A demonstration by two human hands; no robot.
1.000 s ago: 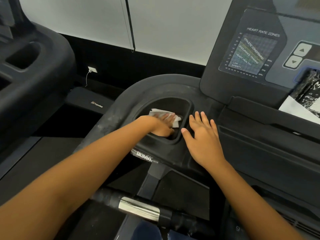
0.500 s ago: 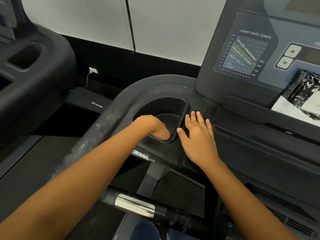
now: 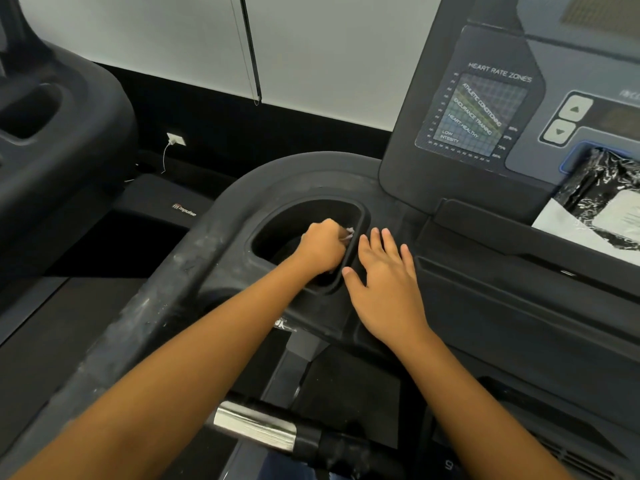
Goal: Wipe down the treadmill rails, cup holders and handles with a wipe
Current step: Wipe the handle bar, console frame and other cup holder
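My left hand (image 3: pixel 322 245) is inside the treadmill's black cup holder (image 3: pixel 273 230), fingers curled round a white wipe (image 3: pixel 348 233); only a small corner of the wipe shows by the holder's right wall. My right hand (image 3: pixel 388 285) lies flat with spread fingers on the console surface just right of the cup holder's rim. The dusty left rail (image 3: pixel 166 292) runs from the holder down toward me. A handle with a chrome sensor band (image 3: pixel 254 427) crosses below my arms.
The console panel with a heart rate chart (image 3: pixel 474 112) and arrow buttons (image 3: pixel 568 119) rises at right. A black wipe packet on white paper (image 3: pixel 602 199) sits in the console tray. Another treadmill's console (image 3: pixel 52 133) stands at left.
My left hand has shifted inside the cup holder toward its right wall, and a corner of the wipe shows again. My right hand has stayed flat beside the rim.
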